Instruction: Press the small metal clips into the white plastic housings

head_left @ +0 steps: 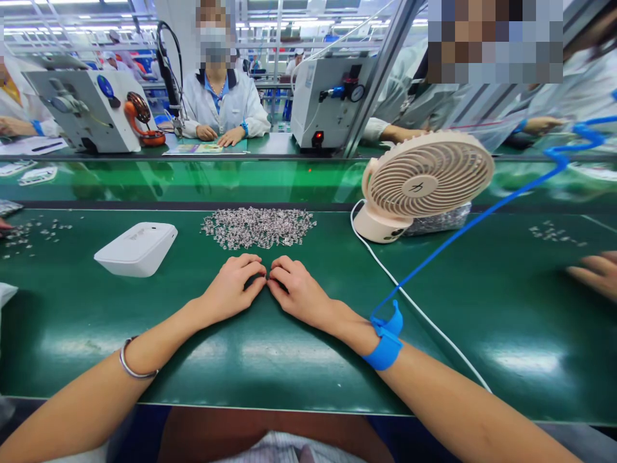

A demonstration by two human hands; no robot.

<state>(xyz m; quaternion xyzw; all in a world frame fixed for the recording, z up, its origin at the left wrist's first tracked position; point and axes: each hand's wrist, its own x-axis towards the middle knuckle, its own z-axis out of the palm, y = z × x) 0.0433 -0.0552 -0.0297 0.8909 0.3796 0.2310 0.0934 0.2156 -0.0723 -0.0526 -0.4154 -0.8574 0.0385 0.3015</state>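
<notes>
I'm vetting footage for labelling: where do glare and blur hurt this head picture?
Head view: white glare on the green tabletop, brightest at lower right; co-worker's hand at the right edge smeared; pile of small parts fairly crisp; anything between the left hand and right hand too small to tell.

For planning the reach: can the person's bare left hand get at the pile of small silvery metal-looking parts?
Probably yes: the left hand is just short of the pile, and nothing visible stands between them.
</notes>
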